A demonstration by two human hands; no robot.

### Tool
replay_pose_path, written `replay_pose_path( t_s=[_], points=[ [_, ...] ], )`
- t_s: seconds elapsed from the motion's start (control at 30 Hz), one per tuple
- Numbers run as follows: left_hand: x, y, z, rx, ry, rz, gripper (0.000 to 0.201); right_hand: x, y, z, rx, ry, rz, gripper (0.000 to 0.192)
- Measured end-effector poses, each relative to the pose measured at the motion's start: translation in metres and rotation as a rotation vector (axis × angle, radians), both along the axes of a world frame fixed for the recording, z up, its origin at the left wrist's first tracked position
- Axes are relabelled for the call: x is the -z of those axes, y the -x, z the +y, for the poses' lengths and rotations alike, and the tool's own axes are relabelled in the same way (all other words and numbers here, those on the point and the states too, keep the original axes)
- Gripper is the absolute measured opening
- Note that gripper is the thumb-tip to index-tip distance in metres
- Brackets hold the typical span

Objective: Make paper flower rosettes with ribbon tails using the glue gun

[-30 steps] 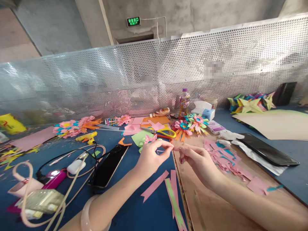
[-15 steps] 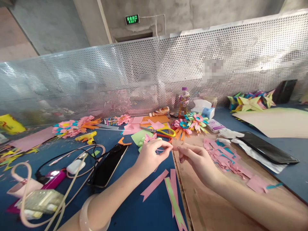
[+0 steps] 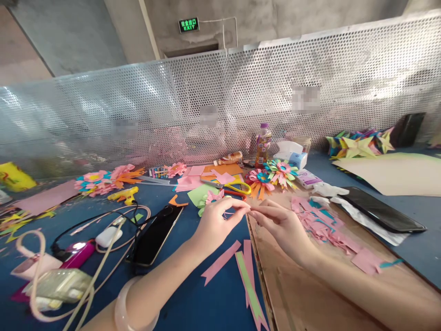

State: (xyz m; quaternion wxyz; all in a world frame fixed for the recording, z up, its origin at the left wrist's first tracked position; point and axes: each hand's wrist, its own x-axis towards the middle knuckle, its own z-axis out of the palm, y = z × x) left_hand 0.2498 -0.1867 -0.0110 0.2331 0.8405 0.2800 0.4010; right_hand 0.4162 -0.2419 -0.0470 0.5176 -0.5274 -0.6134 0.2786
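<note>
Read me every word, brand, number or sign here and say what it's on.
"安全出口": green-lettered black rectangular sign.
"EXIT": same sign, lower line.
Too small or blurred to read: markings on the upright purple-capped plastic bottle, brown bottle lying sideways, blue-and-white tissue pack, white-and-purple box, yellow packet.

My left hand [image 3: 214, 225] and right hand [image 3: 285, 227] meet at the fingertips (anything pinched there is too small to tell), with scissors [image 3: 237, 186] just beyond and pink paper strips [image 3: 221, 263] nearer me.

Grey wall [image 3: 275, 23], lit exit sign [image 3: 189, 25]; perforated screen [image 3: 193, 87]; blue tabletop [image 3: 193, 308].
</note>
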Motion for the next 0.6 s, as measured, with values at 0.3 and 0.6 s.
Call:
replay_pose_path(
  t_s=[0.3,0.6],
  points=[
    [0.0004,0.0025,0.0057,0.044,0.207,0.027,0.016,-0.0011,-0.0006,-0.0008,0.006,-0.024,-0.028,0.030],
    [-0.0033,-0.0004,0.0022,0.043,0.138,0.052,0.011,0.0005,-0.0012,0.0010,-0.019,-0.008,-0.024,0.031]
  ],
)
